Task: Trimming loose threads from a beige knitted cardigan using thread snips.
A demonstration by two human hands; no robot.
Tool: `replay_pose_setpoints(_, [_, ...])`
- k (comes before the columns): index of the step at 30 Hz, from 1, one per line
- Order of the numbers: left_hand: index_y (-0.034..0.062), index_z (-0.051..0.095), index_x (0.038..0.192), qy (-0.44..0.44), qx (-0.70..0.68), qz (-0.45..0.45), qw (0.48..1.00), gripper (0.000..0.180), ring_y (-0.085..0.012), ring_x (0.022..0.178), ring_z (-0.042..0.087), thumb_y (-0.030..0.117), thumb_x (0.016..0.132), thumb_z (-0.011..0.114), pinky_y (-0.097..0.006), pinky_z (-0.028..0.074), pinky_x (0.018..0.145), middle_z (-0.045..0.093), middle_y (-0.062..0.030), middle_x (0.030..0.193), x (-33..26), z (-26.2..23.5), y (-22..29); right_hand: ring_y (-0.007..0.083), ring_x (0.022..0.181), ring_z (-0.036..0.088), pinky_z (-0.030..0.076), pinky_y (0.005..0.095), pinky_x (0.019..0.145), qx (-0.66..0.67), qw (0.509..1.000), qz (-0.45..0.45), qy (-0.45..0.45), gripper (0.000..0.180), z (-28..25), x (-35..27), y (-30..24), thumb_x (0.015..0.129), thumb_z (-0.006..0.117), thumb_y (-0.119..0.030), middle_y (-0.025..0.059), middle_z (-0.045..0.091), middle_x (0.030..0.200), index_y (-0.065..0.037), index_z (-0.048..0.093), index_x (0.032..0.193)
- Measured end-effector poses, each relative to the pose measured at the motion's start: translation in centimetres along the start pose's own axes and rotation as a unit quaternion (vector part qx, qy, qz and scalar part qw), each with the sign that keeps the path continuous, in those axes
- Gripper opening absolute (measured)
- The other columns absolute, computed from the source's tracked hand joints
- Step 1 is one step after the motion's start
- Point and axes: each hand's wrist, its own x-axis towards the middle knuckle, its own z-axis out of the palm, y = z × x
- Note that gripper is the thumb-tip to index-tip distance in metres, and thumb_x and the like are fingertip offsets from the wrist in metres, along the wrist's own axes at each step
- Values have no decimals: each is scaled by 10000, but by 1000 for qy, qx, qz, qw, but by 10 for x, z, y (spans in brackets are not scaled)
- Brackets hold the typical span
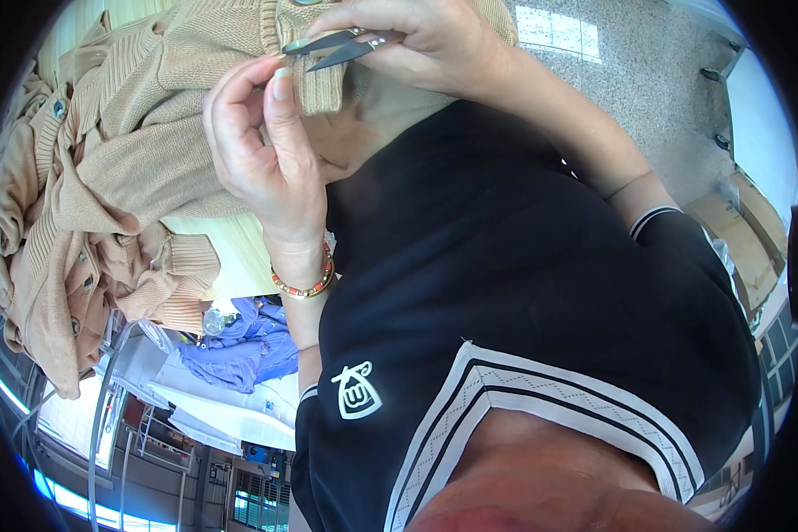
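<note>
In my right hand (434, 43) is a pair of dark-bladed thread snips (335, 49), its blades apart and pointing left. Their tips reach the fingertips of my left hand (266, 142), whose thumb and forefinger come together in a pinch. What they pinch is too small to make out. Just beyond the fingertips lies the ribbed front band of a tan knitted cardigan (317, 89). A greenish button (307, 2) shows at the top of the picture, on the band. The cardigan drapes over my lap and the table edge.
More tan knitwear (106, 177) with buttons is heaped at the left on a pale wooden tabletop (239, 257). Blue-violet cloth (244, 348) lies in a white bin below it. Cardboard boxes (736, 235) stand at the right on a speckled floor (629, 97).
</note>
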Motion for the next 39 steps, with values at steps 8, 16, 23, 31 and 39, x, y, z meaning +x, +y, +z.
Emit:
replay_pose_setpoints(8, [-13, 656, 1068, -37, 139, 74, 987, 133, -203, 916, 666, -2, 941, 690, -298, 561, 788, 654, -137, 1092, 4, -4, -2, 292, 778, 638, 508, 364, 696, 97, 994, 4, 40, 281, 7, -2, 7, 785, 690, 11, 108, 611, 812, -55, 701, 1058])
replay_pose_setpoints(16, [-16, 637, 1037, -36, 121, 105, 986, 73, -203, 909, 669, -3, 966, 650, -302, 565, 794, 651, -143, 1100, 11, 3, -2, 256, 863, 651, 505, 334, 743, 98, 992, 70, 32, 276, -5, 0, -4, 861, 736, -118, 102, 666, 918, -37, 701, 1123])
replay_pose_setpoints(23, [-42, 612, 1061, -15, -68, -31, 997, 75, -100, 930, 630, 17, 1016, 597, -251, 534, 837, 644, -113, 1142, 13, 5, 1, 225, 887, 577, 392, 371, 827, -125, 990, -48, 38, 372, -19, -12, 8, 882, 758, -290, 44, 625, 937, -89, 694, 1188])
replay_pose_setpoints(31, [-34, 595, 1096, -19, -110, -71, 991, 92, -76, 939, 610, 31, 1033, 580, -211, 500, 829, 642, -104, 1176, 12, 4, 5, 243, 887, 549, 388, 384, 814, -248, 965, -80, -19, 342, -24, -9, 4, 877, 746, -318, 43, 592, 924, -103, 727, 1142])
replay_pose_setpoints(39, [-37, 594, 1091, -17, -108, -61, 992, 98, -85, 947, 613, 40, 1031, 589, -223, 508, 843, 639, -115, 1175, 10, 5, 4, 241, 909, 550, 394, 385, 817, -171, 985, 13, -26, 325, -26, -6, -13, 870, 739, -318, 28, 591, 950, -135, 741, 1139])
